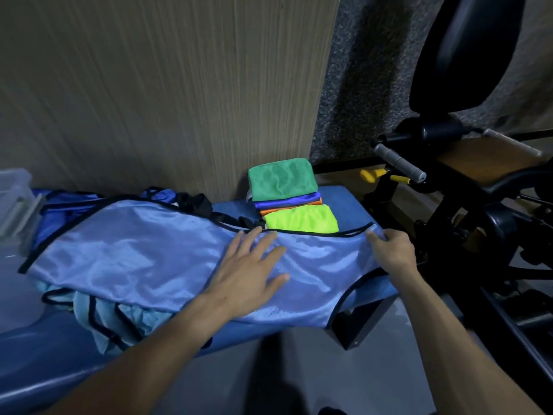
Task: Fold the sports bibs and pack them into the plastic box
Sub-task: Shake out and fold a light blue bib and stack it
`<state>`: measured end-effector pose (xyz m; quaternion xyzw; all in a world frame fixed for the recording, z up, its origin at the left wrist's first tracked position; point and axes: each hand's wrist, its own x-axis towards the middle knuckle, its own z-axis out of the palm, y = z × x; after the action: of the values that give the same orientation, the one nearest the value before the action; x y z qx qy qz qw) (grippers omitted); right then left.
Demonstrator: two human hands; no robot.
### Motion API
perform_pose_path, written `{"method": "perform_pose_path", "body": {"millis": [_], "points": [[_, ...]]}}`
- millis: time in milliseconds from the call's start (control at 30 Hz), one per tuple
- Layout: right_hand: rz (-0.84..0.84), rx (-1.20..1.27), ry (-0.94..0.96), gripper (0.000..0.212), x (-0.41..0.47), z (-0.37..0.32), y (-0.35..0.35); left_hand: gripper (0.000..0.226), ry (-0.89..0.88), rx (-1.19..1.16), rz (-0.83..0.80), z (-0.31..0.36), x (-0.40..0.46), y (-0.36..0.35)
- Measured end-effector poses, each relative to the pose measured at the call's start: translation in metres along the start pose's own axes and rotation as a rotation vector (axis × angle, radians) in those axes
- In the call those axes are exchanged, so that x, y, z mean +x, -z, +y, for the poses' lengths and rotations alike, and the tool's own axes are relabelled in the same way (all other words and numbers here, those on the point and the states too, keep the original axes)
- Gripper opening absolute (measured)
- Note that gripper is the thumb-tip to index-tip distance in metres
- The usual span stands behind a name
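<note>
The light-blue bib (155,250) lies spread flat across the blue padded tabletop (338,196), long axis running from 9 o'clock to 3 o'clock, black trim outlining its armholes and neck. The left hand (251,271) rests palm-down near the middle of the cloth, fingers straight and spread, its grip closed on nothing; judged as a weight to pin the slippery mesh so it does not slide while the other end is worked. The right hand (389,250) is at the 3 o'clock end of the bib, fingers curled over the strap edge and pinching the fabric there; likely pulling the cloth taut or readying that end to be carried over toward 9 o'clock for a first fold. Under the bib at 7 o'clock a heap of unfolded pale-blue bibs (98,319) shows, and darker blue bibs (57,211) are bunched at 10 o'clock, so the working piece sits on top of the backlog. At 12 o'clock, against the wood-grain panel (167,94), stands a stack of folded bibs (287,196), green, purple, orange and lime, kept just beyond the working area. The clear plastic box (15,199) is at the far 9 o'clock edge, only partly in frame; contents cannot be told. Black gym equipment (466,190) stands off the 3 o'clock end. Judgement: folding underway, packing not yet begun for this stack.
</note>
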<state>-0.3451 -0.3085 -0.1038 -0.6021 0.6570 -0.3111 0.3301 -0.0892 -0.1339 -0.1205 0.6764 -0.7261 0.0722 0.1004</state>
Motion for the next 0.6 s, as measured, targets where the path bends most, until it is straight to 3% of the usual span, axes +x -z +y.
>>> {"method": "perform_pose_path", "body": {"millis": [67,200,300,433,600], "points": [[0.013,0.093,0.030,0.041,0.000,-0.003,0.002,0.073,0.031,0.035,-0.137,-0.014,-0.008,-0.012],[-0.030,0.387,0.092,0.034,-0.006,-0.024,0.017,0.078,0.052,0.088,-0.042,-0.023,-0.013,-0.015],[-0.048,0.482,0.133,0.026,-0.018,-0.040,0.029,0.069,0.099,0.099,0.060,-0.022,-0.014,-0.012],[-0.002,0.458,0.170,0.037,-0.028,-0.045,0.032,0.047,0.100,0.063,0.154,-0.022,-0.012,-0.005],[0.049,0.366,0.125,0.044,-0.034,-0.044,0.028,0.057,0.124,-0.089,-0.081,-0.033,-0.011,-0.011]]}}
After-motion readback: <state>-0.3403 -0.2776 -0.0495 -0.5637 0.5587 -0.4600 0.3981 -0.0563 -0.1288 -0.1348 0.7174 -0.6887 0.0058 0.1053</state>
